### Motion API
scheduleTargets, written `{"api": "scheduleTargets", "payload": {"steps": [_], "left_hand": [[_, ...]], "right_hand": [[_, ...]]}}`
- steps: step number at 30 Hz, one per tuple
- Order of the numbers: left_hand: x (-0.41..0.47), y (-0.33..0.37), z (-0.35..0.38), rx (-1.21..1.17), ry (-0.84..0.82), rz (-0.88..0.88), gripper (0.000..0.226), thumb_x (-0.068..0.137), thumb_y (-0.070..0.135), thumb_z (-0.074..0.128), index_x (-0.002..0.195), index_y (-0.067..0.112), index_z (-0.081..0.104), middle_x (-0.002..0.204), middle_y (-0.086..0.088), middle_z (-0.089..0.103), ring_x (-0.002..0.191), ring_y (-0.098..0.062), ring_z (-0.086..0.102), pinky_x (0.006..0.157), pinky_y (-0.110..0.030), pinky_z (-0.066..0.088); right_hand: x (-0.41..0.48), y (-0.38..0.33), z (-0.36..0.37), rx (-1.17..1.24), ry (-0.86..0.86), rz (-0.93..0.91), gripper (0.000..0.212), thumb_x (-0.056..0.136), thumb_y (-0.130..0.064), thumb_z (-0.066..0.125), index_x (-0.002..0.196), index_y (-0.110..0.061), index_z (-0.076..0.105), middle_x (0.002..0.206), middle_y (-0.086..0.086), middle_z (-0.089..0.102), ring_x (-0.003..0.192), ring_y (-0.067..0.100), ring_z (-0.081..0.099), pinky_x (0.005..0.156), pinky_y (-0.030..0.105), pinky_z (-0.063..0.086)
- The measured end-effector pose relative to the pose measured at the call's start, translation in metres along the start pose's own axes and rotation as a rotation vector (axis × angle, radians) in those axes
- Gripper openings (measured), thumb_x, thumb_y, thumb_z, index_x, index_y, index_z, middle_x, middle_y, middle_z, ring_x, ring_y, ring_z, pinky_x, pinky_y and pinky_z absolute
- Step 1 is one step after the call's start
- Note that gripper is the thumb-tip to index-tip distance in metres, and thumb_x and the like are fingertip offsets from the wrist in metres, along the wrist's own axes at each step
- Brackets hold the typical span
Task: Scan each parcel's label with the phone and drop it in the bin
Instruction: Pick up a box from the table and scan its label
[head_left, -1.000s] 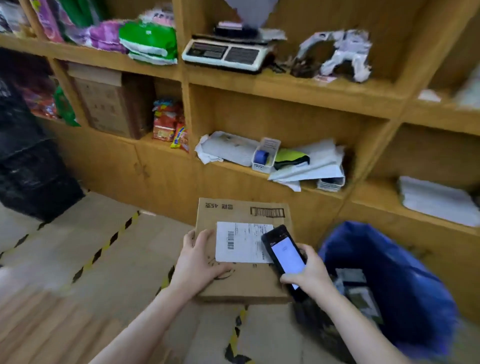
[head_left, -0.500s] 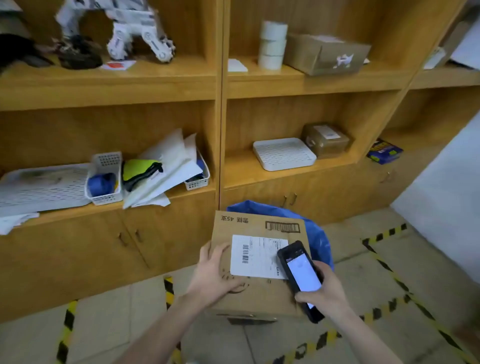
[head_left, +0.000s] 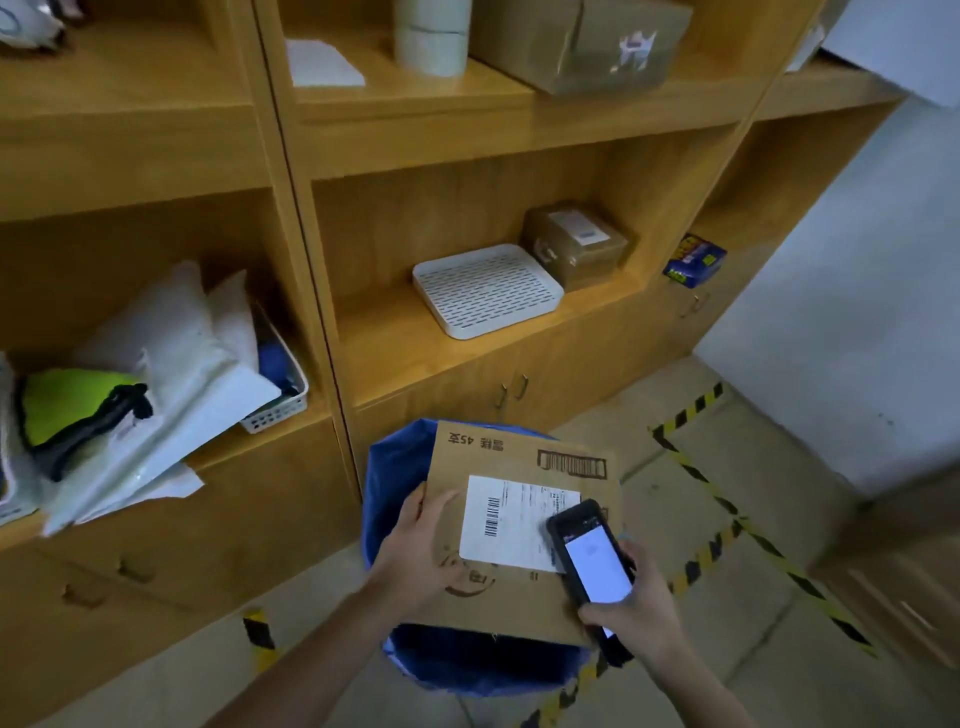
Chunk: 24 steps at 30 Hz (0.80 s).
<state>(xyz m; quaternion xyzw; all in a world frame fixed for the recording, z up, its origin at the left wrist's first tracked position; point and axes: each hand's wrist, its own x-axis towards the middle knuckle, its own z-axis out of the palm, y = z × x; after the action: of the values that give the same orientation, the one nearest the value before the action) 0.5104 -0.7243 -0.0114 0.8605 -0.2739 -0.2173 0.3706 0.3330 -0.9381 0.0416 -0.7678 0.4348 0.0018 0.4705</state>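
Parcel (head_left: 498, 457) sits flat right above the blue bin (head_left: 395, 467), label (head_left: 514, 519) up. Left hand (head_left: 415, 561) clasps its left edge, thumb on top. Right hand (head_left: 639, 618) curls round the phone (head_left: 592, 566), poised over the label's corner. The screen is a pale blur, so the scan may or may not have registered. The drop is not yet done, and another labelled box (head_left: 576, 244) waits on the shelf (head_left: 395, 364).

One wide-angle camera rides on the person's head, tipped forward and down. It faces the wooden shelves (head_left: 467, 119) from close by. Both forearms show at the bottom edge; the left hand (head_left: 415, 556) on the parcel (head_left: 498, 457), the right hand (head_left: 641, 621) with the phone (head_left: 592, 564), sit nearest, over the blue bin (head_left: 395, 467).
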Motion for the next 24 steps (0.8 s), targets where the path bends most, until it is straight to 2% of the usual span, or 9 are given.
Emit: {"api": "scheduleTargets", "payload": {"steps": [3,5,8,10,14,18,20,24], "left_hand": [[0.032,-0.020,0.021,0.025,-0.010,-0.076,0.092,0.070,0.032,0.080,0.144,0.039,0.026,0.156,0.008,0.017,0.133,-0.013,0.037,0.098,-0.022,0.038],[0.048,-0.040,0.040,0.040,-0.020,-0.130,0.089,0.069,0.031,0.081,0.142,0.036,0.030,0.154,0.006,0.023,0.133,-0.014,0.039,0.099,-0.023,0.039],[0.069,-0.076,0.075,0.053,-0.040,-0.203,0.088,0.068,0.030,0.081,0.141,0.037,0.032,0.152,0.007,0.026,0.132,-0.014,0.041,0.096,-0.022,0.040],[0.080,-0.097,0.099,0.063,-0.066,-0.261,0.088,0.069,0.031,0.081,0.141,0.037,0.031,0.152,0.007,0.024,0.130,-0.014,0.042,0.094,-0.024,0.044],[0.100,-0.133,0.145,0.067,-0.129,-0.338,0.086,0.071,0.031,0.079,0.140,0.039,0.029,0.153,0.006,0.019,0.127,-0.018,0.046,0.096,-0.029,0.049],[0.116,-0.164,0.188,-0.003,-0.177,-0.376,0.088,0.070,0.035,0.079,0.141,0.046,0.027,0.154,0.009,0.016,0.126,-0.016,0.046,0.099,-0.031,0.048],[0.125,-0.179,0.208,-0.038,-0.186,-0.374,0.089,0.071,0.034,0.080,0.141,0.046,0.027,0.154,0.011,0.014,0.129,-0.013,0.041,0.104,-0.030,0.045],[0.144,-0.208,0.248,-0.089,-0.215,-0.374,0.083,0.078,0.026,0.076,0.144,0.043,0.028,0.153,0.013,0.012,0.132,-0.009,0.033,0.111,-0.030,0.036]], "right_hand": [[0.046,0.009,0.011,-0.031,-0.058,0.036,0.073,0.052,-0.004,0.081,0.116,-0.014,0.048,0.101,0.004,0.060,0.090,0.025,0.059,0.071,0.038,0.052],[0.078,0.020,0.024,-0.059,-0.104,0.072,0.077,0.048,-0.009,0.079,0.118,-0.014,0.048,0.103,0.008,0.060,0.092,0.028,0.060,0.070,0.037,0.052],[0.125,0.046,0.049,-0.066,-0.131,0.121,0.084,0.045,-0.016,0.079,0.122,-0.022,0.047,0.108,-0.005,0.048,0.094,0.011,0.052,0.066,0.029,0.046],[0.153,0.069,0.068,-0.076,-0.153,0.154,0.090,0.044,-0.017,0.079,0.127,-0.024,0.044,0.110,-0.008,0.042,0.091,0.005,0.048,0.065,0.023,0.042],[0.201,0.121,0.106,-0.141,-0.139,0.243,0.094,0.042,-0.016,0.075,0.129,-0.026,0.042,0.114,-0.007,0.040,0.094,0.010,0.046,0.075,0.035,0.047],[0.241,0.166,0.137,-0.199,-0.109,0.334,0.094,0.047,-0.017,0.078,0.131,-0.028,0.038,0.115,-0.006,0.039,0.102,0.017,0.050,0.084,0.039,0.047],[0.259,0.187,0.149,-0.226,-0.112,0.351,0.095,0.050,-0.017,0.079,0.133,-0.028,0.035,0.122,-0.003,0.040,0.111,0.022,0.050,0.088,0.043,0.045],[0.296,0.228,0.172,-0.262,-0.122,0.354,0.096,0.052,-0.016,0.082,0.133,-0.029,0.033,0.126,0.000,0.040,0.108,0.023,0.050,0.094,0.045,0.043]]}}
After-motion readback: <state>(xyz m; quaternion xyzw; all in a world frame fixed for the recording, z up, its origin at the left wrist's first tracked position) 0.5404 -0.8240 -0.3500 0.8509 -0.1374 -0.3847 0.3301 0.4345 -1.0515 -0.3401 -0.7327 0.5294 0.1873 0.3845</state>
